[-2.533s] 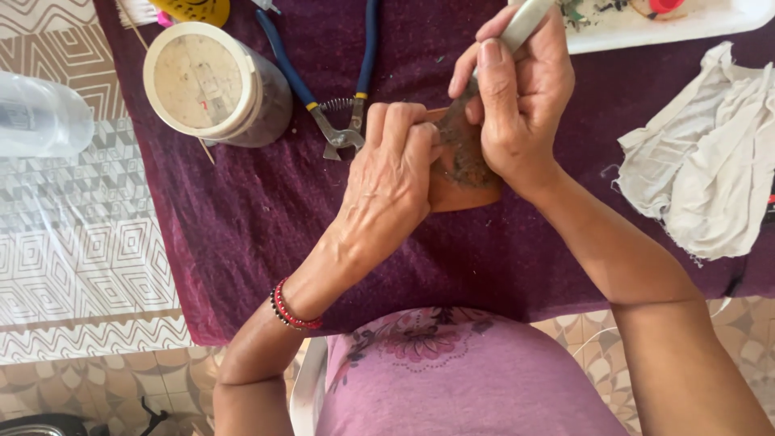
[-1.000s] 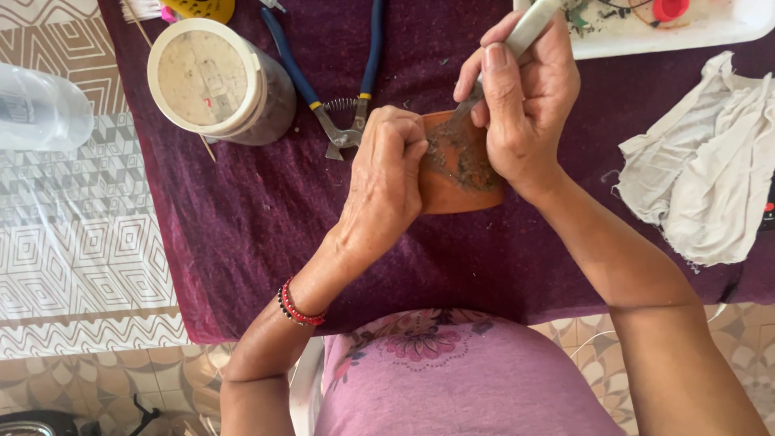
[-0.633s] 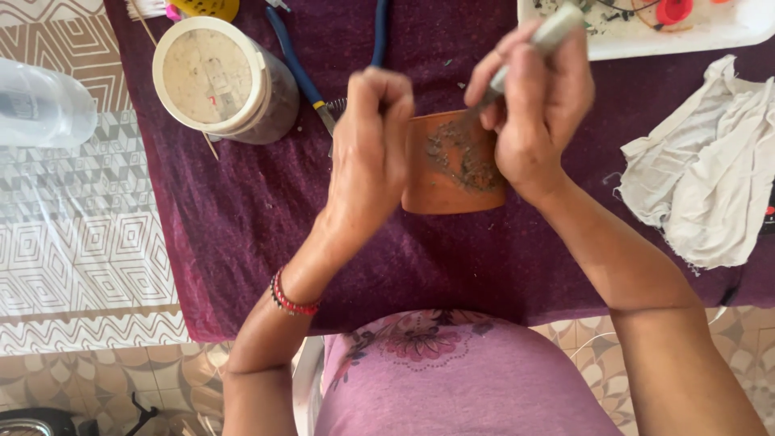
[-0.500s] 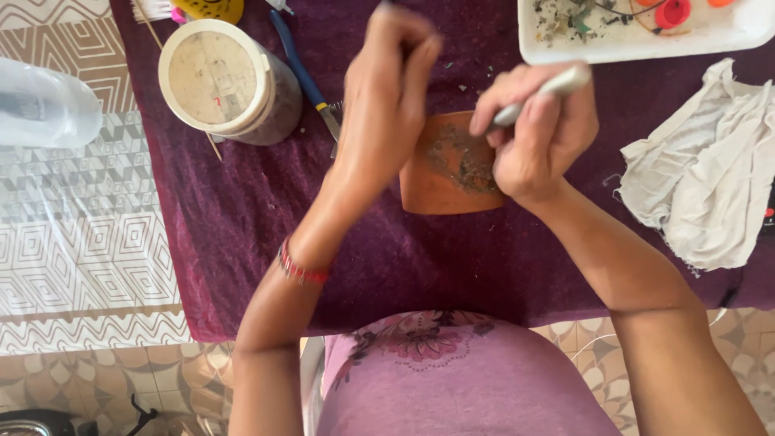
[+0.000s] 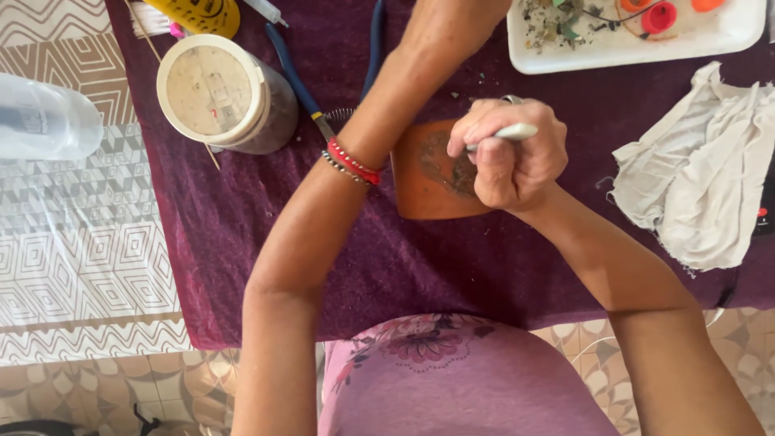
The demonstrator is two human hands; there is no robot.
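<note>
Right hand (image 5: pixel 510 153) fisted, left arm outstretched

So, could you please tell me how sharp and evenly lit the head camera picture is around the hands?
In the head view, light is soft and even, with no hard shadows on the purple cloth. The right hand, its pale-handled tool and the brown piece are fairly sharp. The left hand is cut off by the top edge. The white tray looks slightly overexposed.

Red beaded bracelet (image 5: pixel 349 161), floral pink top (image 5: pixel 452 371)
</note>
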